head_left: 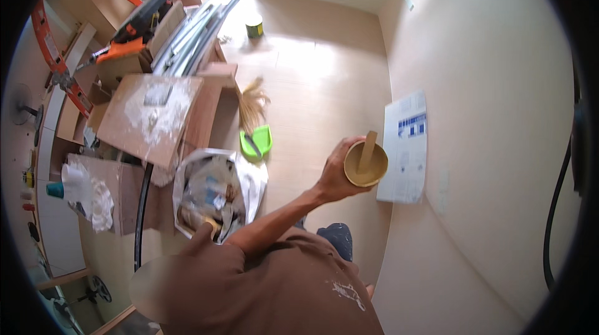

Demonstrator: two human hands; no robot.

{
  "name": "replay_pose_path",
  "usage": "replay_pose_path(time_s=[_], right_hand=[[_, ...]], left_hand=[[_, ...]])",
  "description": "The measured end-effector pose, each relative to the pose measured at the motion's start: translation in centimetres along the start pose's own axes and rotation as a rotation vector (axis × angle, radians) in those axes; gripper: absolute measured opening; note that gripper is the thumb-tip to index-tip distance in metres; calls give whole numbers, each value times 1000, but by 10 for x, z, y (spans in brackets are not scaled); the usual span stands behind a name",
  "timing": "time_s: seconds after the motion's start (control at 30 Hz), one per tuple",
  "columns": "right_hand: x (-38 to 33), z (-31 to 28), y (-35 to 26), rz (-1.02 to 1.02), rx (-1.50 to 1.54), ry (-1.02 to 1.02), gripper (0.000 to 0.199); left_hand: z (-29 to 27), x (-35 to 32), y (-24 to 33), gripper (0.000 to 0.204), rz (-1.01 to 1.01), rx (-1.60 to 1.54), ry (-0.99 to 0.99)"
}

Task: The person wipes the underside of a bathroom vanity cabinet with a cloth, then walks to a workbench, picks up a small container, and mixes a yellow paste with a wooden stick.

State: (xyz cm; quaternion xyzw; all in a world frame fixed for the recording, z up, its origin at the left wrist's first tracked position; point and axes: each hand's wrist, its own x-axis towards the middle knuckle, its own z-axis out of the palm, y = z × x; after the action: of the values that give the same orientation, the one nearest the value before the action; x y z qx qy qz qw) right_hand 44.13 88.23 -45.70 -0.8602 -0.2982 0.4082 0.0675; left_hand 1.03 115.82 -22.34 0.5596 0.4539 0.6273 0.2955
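My left hand (337, 176) is closed round the side of a tan, round cup (354, 169), its mouth turned up toward me. A flat wooden stick (367, 153) leans inside the cup, and its top end rises past the rim. What else the cup holds is hard to make out. My left forearm (274, 218) stretches across in front of my brown shirt. My right hand cannot be seen; a small patch of skin low beside the shirt is too hidden to identify. Near the cup, a white printed sheet (404, 151) rests against the wall.
Left of my arm stands a white bag (254, 179) full of rubbish. Beyond it lie a green dustpan (262, 138) and a straw broom (253, 104). Plaster-smeared boards (121, 116), metal channels (203, 32) and an orange ladder (47, 38) crowd the left. A can (254, 28) stands far off.
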Motion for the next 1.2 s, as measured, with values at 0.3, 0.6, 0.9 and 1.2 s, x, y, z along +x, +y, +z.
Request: replay_pose_path(time_s=[0.3, 0.6, 0.9, 1.2], right_hand=[[183, -4, -255, -56, -428, -199, 52], [543, -55, -711, -824, -1002, -107, 62], [499, 174, -1342, -1663, -552, -279, 39], [356, 390, -1625, -1894, -876, -568, 18]], left_hand=[[6, 213, -139, 89, 46, 321, 285], [-42, 432, -238, 91, -26, 610, 590], [-137, 565, -396, 86, -289, 672, 995], [-262, 749, -522, 84, -374, 721, 1260]])
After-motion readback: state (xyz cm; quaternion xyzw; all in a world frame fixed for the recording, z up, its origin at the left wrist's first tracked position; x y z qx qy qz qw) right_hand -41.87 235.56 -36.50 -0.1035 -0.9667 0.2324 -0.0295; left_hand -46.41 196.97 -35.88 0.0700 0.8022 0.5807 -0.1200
